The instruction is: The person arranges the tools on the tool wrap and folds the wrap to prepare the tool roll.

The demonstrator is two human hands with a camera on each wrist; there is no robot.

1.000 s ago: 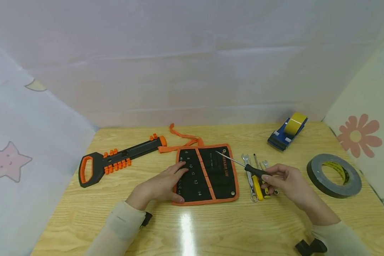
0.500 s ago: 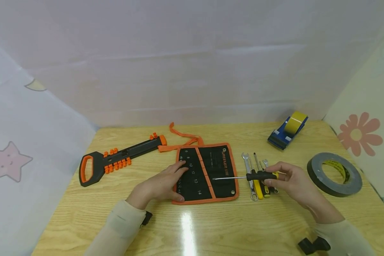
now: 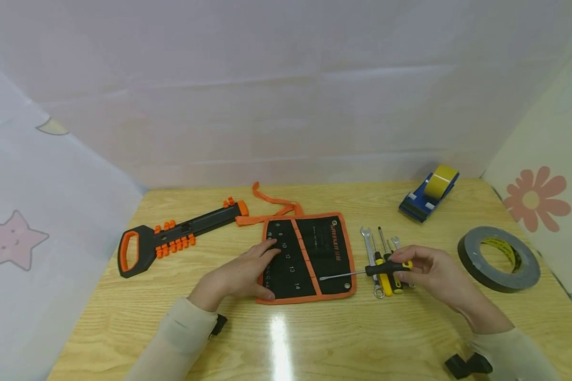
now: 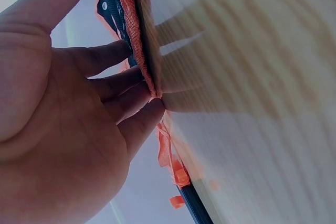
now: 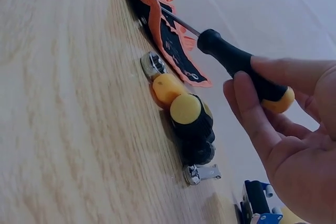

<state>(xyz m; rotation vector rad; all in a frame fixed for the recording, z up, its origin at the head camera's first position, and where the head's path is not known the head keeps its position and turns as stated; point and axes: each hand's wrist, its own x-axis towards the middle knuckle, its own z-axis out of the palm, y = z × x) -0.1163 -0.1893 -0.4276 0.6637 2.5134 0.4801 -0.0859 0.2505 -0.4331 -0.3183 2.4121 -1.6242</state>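
Observation:
A flat black tool pouch (image 3: 326,251) with orange trim and printed numbers lies mid-table in the head view. My left hand (image 3: 240,275) rests on its left side, fingers spread over the edge; the left wrist view has the fingertips at the orange edging (image 4: 137,45). A screwdriver (image 3: 378,269) with a black handle and yellow end is pinched between thumb and fingers of my right hand (image 3: 431,269). Its shaft points left, tip over the pouch's lower right. Under the handle lie a combination wrench (image 3: 369,246), a yellow-handled screwdriver (image 3: 385,283) and other tools, partly covered by the hand.
A grey tape roll (image 3: 472,259) lies right of my right hand. Behind it stands a blue tape dispenser (image 3: 417,206) with yellow tape. A black-and-orange rack (image 3: 145,248) with orange clips lies at left, near the pouch's orange tie strap (image 3: 278,201).
The screwdriver has swung from pointing up and left to nearly level, its tip dropping toward the pouch's lower part. My right hand shifted slightly; my left hand stayed in place.

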